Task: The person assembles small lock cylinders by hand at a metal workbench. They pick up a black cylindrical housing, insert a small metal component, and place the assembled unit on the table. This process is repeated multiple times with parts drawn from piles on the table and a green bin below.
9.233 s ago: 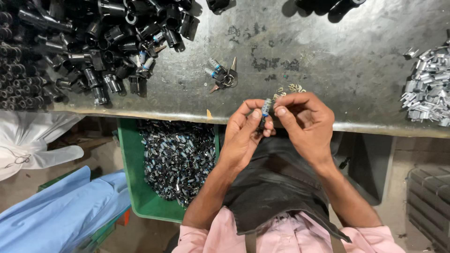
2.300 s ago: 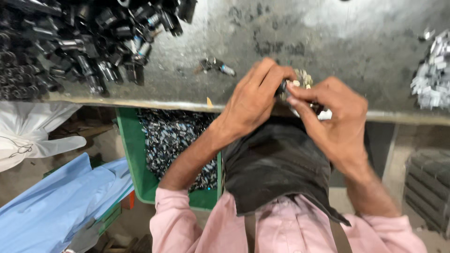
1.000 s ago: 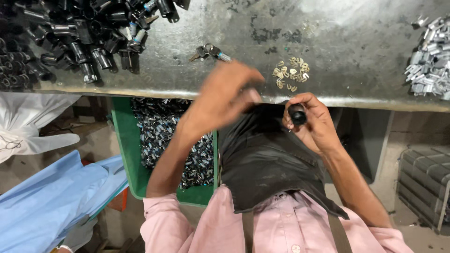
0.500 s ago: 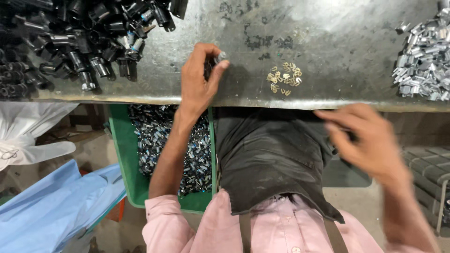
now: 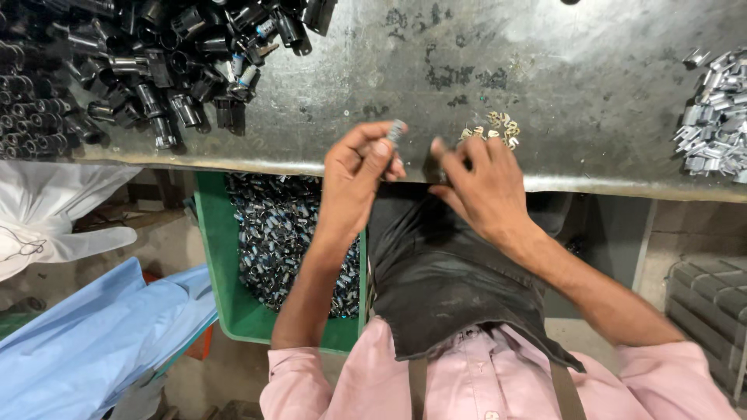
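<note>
The left hand (image 5: 359,167) is pinching a small metal part (image 5: 395,131) between thumb and fingertips — a short, ribbed, silvery cylinder that is sticking up just above the fingers, over the edge of the workbench (image 5: 545,85). The bench top is dull grey sheet metal, scratched and blotched with dark stains, its front edge rolled over and shining.

The right hand (image 5: 484,183) is lying close beside the left, knuckles up, fingers curled downward at the bench edge. What it is gripping, if anything, is hidden under the fingers, so I cannot tell whether it is clenched on something. Just beyond its fingertips, touching the bench, is sitting a small heap of pale brass-coloured clips (image 5: 496,128) — thin, flat, bent pieces, a little to the right of the ribbed part and near it.

Far up and to the left of the left hand is sprawling a large pile of black tubular housings (image 5: 148,70), glossy, hollow, some with bright metal ends. Well off to the right of the right hand is lying a heap of silvery metal terminals (image 5: 716,117), angular and matte.

Below the left forearm is standing a green plastic crate (image 5: 233,303) filled with small dark and shiny finished pieces. A black, slightly creased apron (image 5: 443,280) is hanging between the arms, over a pink shirt (image 5: 498,381). Lower left, light blue cloth (image 5: 93,342) and a white plastic bag (image 5: 62,210) are lying crumpled.
</note>
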